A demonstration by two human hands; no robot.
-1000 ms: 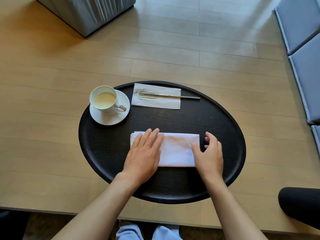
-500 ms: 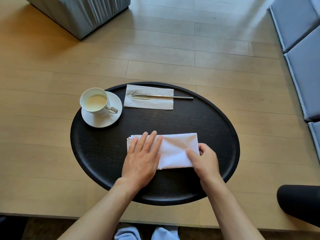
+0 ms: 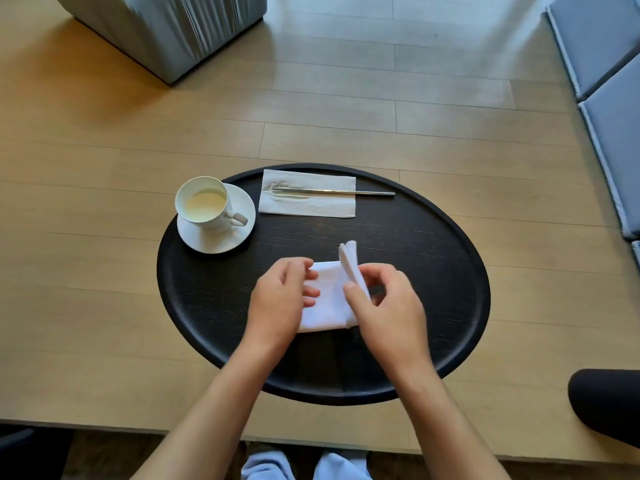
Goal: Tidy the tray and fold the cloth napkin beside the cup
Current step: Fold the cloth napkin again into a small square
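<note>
A white cloth napkin [image 3: 329, 299] lies in the middle of the black oval tray [image 3: 450, 271]. My right hand [image 3: 384, 313] pinches the napkin's right end and holds it lifted and turned over towards the left. My left hand [image 3: 280, 299] grips the napkin's left edge with curled fingers. A white cup [image 3: 204, 204] with pale liquid stands on a white saucer [image 3: 214, 237] at the tray's far left.
A paper napkin [image 3: 308, 199] with a thin metal utensil [image 3: 346, 192] across it lies at the tray's far edge. The tray rests on a wooden table [image 3: 86, 271]. A grey upholstered block [image 3: 166, 29] stands at the back left, blue cushions [image 3: 609, 98] at the right.
My right hand has lifted the napkin's right end and swung it up and leftwards. My left hand went from flat on the cloth to curled at its left edge.
</note>
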